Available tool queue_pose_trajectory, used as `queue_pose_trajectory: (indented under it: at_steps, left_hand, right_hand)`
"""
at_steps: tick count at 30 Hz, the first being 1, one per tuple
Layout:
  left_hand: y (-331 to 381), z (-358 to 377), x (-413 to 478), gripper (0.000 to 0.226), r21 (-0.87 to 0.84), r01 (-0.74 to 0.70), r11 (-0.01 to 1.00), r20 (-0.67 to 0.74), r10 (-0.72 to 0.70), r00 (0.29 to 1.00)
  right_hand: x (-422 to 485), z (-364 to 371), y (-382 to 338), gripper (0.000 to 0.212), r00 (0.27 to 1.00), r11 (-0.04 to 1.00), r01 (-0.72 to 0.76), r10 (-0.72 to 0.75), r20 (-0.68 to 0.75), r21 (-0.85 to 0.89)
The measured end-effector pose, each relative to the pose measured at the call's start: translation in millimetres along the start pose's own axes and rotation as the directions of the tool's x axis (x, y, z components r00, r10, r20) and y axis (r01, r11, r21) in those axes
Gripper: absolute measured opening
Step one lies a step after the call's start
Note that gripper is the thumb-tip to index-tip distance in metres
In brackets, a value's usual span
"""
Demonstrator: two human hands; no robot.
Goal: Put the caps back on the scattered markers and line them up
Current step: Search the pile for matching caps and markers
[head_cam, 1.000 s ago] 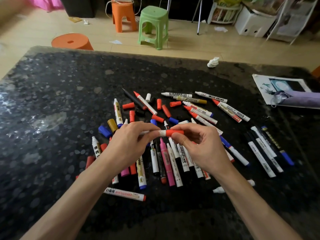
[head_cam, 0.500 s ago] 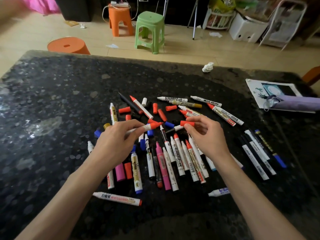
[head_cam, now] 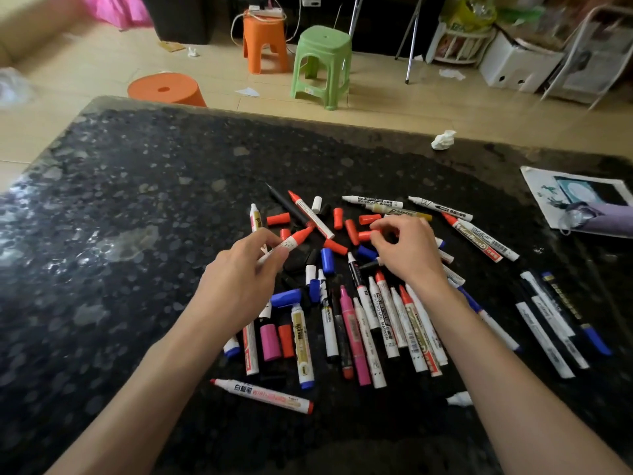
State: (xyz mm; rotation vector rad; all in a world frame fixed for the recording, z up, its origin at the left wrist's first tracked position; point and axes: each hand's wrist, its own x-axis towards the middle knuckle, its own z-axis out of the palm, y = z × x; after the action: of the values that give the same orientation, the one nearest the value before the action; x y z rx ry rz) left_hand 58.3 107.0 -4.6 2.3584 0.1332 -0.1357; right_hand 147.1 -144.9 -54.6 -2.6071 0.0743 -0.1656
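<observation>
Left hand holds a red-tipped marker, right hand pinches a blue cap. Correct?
No. Head view: the cap pinched by the right hand is red, not blue. The left hand does hold the red-tipped marker.

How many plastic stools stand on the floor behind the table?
3: an orange stool at the back, a green stool to its right, and a round orange stool near the far edge of the table. The table may hide more.

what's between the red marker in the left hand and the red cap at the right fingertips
Nothing raised; only loose caps lie flat on the table between red marker and red cap.
</observation>
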Motion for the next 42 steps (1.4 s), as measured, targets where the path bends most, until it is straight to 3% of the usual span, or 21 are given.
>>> queue_pose_trajectory:
  at_steps: [9, 14, 18, 23, 29, 33, 36, 42]
  left_hand:
    - [1.3, -9.2, -4.3, 0.015, -0.029, -0.033, 0.999, 0.007, 0.033, 0.999]
    - [2.2, -11.1, -4.0, 0.011, -0.057, -0.036, 0.998, 0.015, 0.037, 0.999]
    - [0.9, -11.9, -3.8, 0.02, -0.009, -0.006, 1.0, 0.022, 0.007, 1.0]
    - [-7.3, -16.4, -0.4, 0.016, 0.012, 0.085, 0.996, -0.022, -0.085, 0.996]
    - [-17.8, -24.6, 2.5, 0.014, -0.008, 0.146, 0.989, -0.095, -0.146, 0.985]
    - [-19.8, -28.4, 1.1, 0.014, -0.015, 0.145, 0.989, -0.1, -0.146, 0.984]
    - [-19.8, -31.8, 0.4, 0.014, -0.018, 0.147, 0.989, -0.097, -0.148, 0.984]
    - [-25.6, -40.8, 0.3, 0.016, -0.029, 0.157, 0.987, -0.103, -0.159, 0.982]
  right_hand:
    - [15.9, 20.9, -24.8, 0.031, 0.994, 0.943, 0.095, -0.104, -0.013, -0.32]
    - [14.3, 12.5, -29.6, 0.025, 0.994, 0.99, 0.001, -0.016, -0.104, -0.144]
    - [8.8, 2.0, -24.9, 0.021, 0.999, 0.998, -0.006, 0.003, -0.045, -0.069]
    - [4.4, 9.2, -27.0, 0.023, 0.994, 0.981, 0.108, -0.107, 0.017, -0.159]
    - [8.4, 20.8, -45.9, 0.021, 0.969, 0.957, 0.24, -0.245, -0.015, -0.165]
    - [4.7, 36.5, -80.3, 0.041, 0.908, 0.917, 0.395, -0.382, 0.17, -0.052]
    - [1.2, 45.9, -91.2, 0.049, 0.866, 0.865, 0.472, -0.419, 0.273, -0.169]
    - [-2.3, 49.2, -92.6, 0.043, 0.865, 0.854, 0.489, -0.448, 0.226, -0.179]
